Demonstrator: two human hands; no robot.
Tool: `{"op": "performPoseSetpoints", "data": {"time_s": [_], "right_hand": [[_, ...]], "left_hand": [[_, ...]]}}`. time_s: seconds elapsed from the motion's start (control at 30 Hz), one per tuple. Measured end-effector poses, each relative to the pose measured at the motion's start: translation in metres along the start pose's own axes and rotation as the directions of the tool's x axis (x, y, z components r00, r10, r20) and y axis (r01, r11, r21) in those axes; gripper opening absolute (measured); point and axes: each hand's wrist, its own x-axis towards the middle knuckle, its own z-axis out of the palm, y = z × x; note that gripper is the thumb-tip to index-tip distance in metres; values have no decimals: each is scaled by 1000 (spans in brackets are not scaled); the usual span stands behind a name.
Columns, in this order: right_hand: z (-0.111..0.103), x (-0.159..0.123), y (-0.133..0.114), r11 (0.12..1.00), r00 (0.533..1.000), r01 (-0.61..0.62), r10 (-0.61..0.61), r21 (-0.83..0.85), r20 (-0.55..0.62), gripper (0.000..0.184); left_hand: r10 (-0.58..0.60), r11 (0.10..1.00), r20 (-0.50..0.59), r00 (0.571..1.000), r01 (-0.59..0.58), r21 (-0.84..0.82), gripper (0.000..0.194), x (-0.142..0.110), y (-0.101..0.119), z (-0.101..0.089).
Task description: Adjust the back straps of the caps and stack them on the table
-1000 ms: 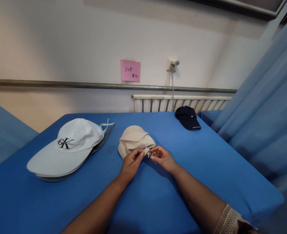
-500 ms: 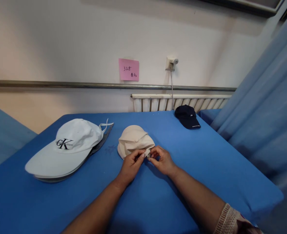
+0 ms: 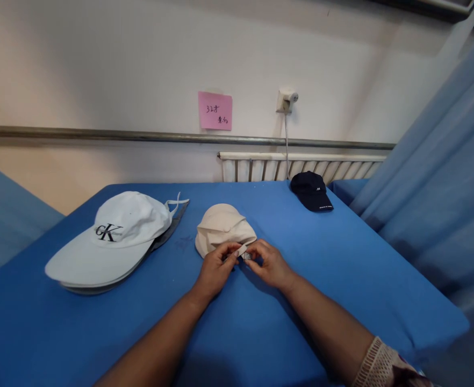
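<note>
A beige cap [image 3: 223, 224] lies in the middle of the blue-covered table, its crown partly folded in. My left hand [image 3: 217, 269] pinches the end of the cap's beige strap [image 3: 241, 250] between thumb and fingers. Close beside it, my right hand [image 3: 270, 264] is closed on a small metal buckle [image 3: 246, 256] at the same strap. Both hands are at the cap's near right edge, fingertips almost touching. My fingers hide part of the strap and buckle.
White caps [image 3: 128, 217] with a dark one beneath sit stacked on the left of the table [image 3: 237, 333]. A navy cap [image 3: 310, 191] is at the back right. Behind stand a radiator [image 3: 257, 169] and a wall rail [image 3: 140, 135]. A blue curtain [image 3: 434, 161] hangs on the right.
The view has shifted slightly. My hands stay at the strap, and more of the metal buckle now shows between them. The caps keep their places on the table.
</note>
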Motion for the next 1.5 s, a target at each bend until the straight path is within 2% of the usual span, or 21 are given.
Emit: {"op": "performPoseSetpoints", "data": {"time_s": [0.2, 0.47, 0.73, 1.17, 1.5], "right_hand": [[-3, 0, 2, 999, 999, 37, -37, -7, -40, 14], [-5, -1, 1, 998, 998, 65, -65, -1, -18, 18], [-6, -1, 2, 996, 996, 89, -90, 14, 16, 20], [-5, -4, 0, 994, 991, 108, -109, 9, 80, 20], [-4, -5, -4, 995, 989, 96, -95, -2, 113, 22]], "left_hand": [[3, 996, 6, 1000, -4, 91, 25, 0, 1, -5], [76, 981, 8, 997, -77, 178, 16, -3, 16, -4], [123, 971, 65, 990, -134, 200, 17, -4, 15, -7], [170, 914, 164, 972, -217, 344, 17, -7, 22, -10], [144, 922, 105, 984, -172, 346, 15, -7, 19, -6]]}}
